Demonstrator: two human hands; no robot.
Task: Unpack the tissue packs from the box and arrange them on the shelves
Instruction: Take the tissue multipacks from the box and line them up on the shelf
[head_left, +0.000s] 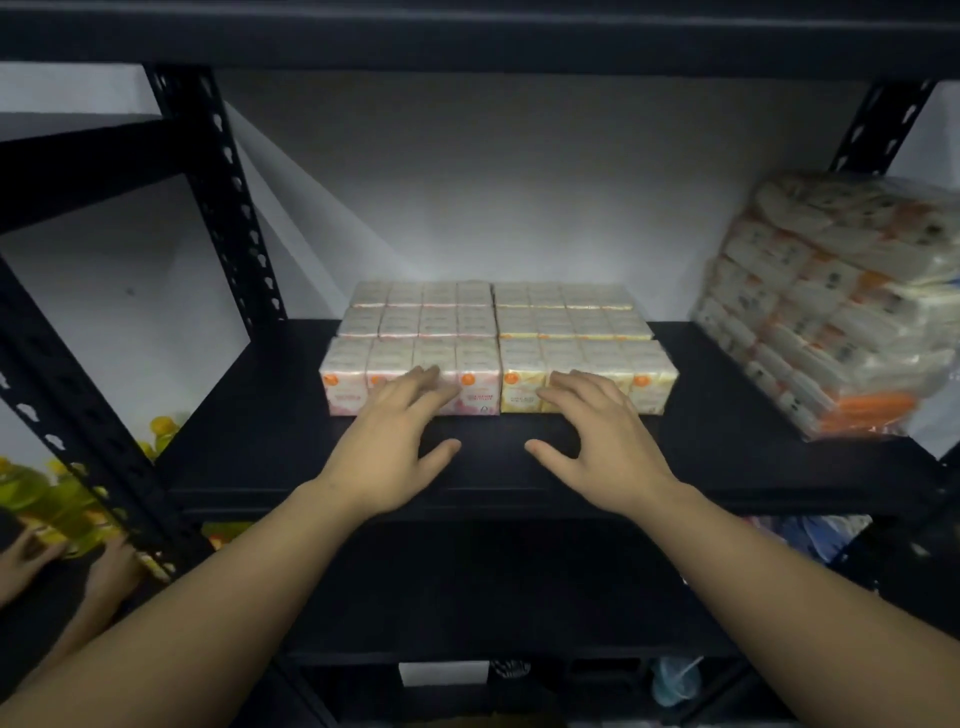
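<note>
Small tissue packs stand in tidy rows on a black shelf (727, 415). Pink-printed packs (410, 332) fill the left half of the block and yellow-printed packs (576, 332) the right half. My left hand (395, 447) is spread open, its fingertips resting against the front face of the pink front row. Fingers apart, my right hand (597, 441) touches the front of the yellow front row. Neither hand holds a pack. The box is not in view.
A large plastic-wrapped bundle of tissue packs (831, 306) leans at the shelf's right end. A black slotted upright (223, 197) stands at the left. Another person's hands (67, 566) reach among yellow-green bottles (47, 499) at lower left. Darker shelves lie below.
</note>
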